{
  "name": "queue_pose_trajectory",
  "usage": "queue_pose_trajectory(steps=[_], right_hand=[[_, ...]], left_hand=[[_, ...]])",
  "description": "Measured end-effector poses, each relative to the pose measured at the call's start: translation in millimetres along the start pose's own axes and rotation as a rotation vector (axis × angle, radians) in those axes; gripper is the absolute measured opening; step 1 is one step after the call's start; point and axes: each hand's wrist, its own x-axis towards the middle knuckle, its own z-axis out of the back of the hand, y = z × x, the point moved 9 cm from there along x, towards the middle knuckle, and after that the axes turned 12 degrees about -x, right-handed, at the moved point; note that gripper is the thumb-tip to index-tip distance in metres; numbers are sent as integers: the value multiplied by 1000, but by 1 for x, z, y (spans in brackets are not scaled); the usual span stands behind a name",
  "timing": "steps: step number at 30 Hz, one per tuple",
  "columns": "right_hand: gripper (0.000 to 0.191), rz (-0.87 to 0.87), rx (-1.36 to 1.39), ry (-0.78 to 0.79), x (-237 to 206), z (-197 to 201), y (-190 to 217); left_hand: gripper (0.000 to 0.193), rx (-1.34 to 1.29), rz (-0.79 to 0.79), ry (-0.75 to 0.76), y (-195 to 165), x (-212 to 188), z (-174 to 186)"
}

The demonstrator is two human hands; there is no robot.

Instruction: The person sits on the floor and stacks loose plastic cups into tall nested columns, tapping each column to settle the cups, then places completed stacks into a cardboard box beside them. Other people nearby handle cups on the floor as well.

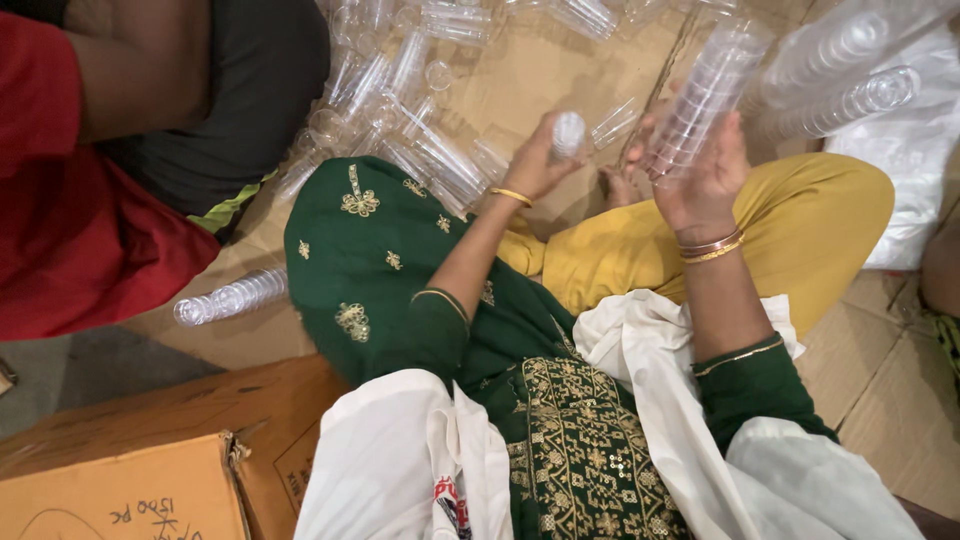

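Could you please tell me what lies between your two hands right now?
In the head view, only bare cardboard flooring shows between left hand and right hand.

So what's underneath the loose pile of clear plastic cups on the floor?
The pile of clear cup stacks lies on flattened brown cardboard. Whatever is below the cardboard is covered and can't be seen.
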Motion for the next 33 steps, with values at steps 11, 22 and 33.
queue_pose_trajectory(steps=[11,22,33], right_hand=[[54,3,-290,-43,6,-14,2],[64,287,-1249,52,0,-79,14],[74,770,-1680,50,-19,-123,39]], left_hand=[[57,-1187,-128,-16,-80,-17,63],[61,-1078,-155,-76,-113,-31,57],[69,-1073,-93,64,-115,-40,38]])
